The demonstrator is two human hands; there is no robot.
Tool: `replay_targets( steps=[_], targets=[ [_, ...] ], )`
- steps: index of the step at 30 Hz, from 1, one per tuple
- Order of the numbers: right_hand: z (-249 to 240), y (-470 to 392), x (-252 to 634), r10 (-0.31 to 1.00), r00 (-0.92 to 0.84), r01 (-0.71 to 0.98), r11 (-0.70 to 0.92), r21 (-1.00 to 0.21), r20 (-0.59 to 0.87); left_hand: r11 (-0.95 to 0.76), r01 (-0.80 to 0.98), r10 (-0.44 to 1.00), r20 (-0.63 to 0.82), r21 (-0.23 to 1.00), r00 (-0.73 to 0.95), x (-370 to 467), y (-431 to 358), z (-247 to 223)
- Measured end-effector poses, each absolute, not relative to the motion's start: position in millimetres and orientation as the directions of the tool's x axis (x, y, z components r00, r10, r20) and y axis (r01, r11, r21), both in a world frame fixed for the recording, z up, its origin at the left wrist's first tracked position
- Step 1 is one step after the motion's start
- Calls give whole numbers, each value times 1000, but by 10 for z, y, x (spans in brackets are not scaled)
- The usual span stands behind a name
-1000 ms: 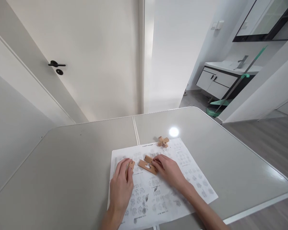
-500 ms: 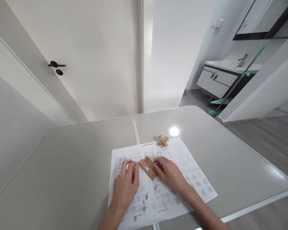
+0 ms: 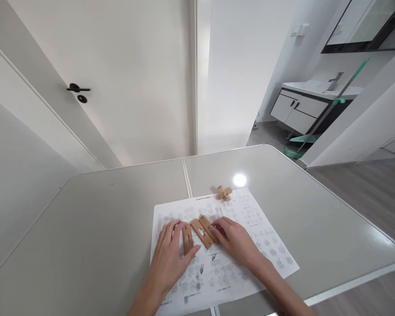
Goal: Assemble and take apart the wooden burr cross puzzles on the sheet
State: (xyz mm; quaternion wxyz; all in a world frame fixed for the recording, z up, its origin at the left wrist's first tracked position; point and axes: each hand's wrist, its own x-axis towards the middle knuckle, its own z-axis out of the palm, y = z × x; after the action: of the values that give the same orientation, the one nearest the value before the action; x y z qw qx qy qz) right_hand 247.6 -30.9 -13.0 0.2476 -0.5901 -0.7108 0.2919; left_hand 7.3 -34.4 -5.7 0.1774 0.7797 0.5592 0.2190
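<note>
Several flat wooden puzzle pieces lie on a printed paper sheet (image 3: 250,259). My left hand (image 3: 167,254) is spread around a slotted piece marked 2 (image 3: 187,239), its fingertips at the far end and its thumb by the near end. Slanting beside that is a notched wooden piece (image 3: 198,228). Against it rests another wooden piece (image 3: 204,220), which my right hand (image 3: 234,239) pinches at its right side; the fingers partly cover it. Farther back, on the sheet's far edge, sits a cross-shaped wooden assembly (image 3: 224,193), untouched.
The sheet lies on a grey table (image 3: 85,237) with a pale rim and a seam (image 3: 186,177) down its middle. Beyond stand a closed door (image 3: 134,79) with a black handle (image 3: 78,88), and a washbasin cabinet (image 3: 299,109) with a green-handled broom (image 3: 337,101) near it.
My left hand has spread its fingers and thumb, exposing the piece marked 2 that it mostly covered before. My right hand stays almost in place at the slanted pieces.
</note>
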Motion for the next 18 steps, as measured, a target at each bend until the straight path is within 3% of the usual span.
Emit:
replay_targets(
  steps=[11, 18],
  targets=[
    [-36, -350, 2324, 947, -318, 672, 249, -697, 31, -485, 675, 852, 127, 556, 508, 172, -181, -217],
    [-60, -369, 2361, 946, -321, 575, 232, -785, 44, -548, 630, 802, 132, 550, 582, 157, -91, -168]
  ],
)
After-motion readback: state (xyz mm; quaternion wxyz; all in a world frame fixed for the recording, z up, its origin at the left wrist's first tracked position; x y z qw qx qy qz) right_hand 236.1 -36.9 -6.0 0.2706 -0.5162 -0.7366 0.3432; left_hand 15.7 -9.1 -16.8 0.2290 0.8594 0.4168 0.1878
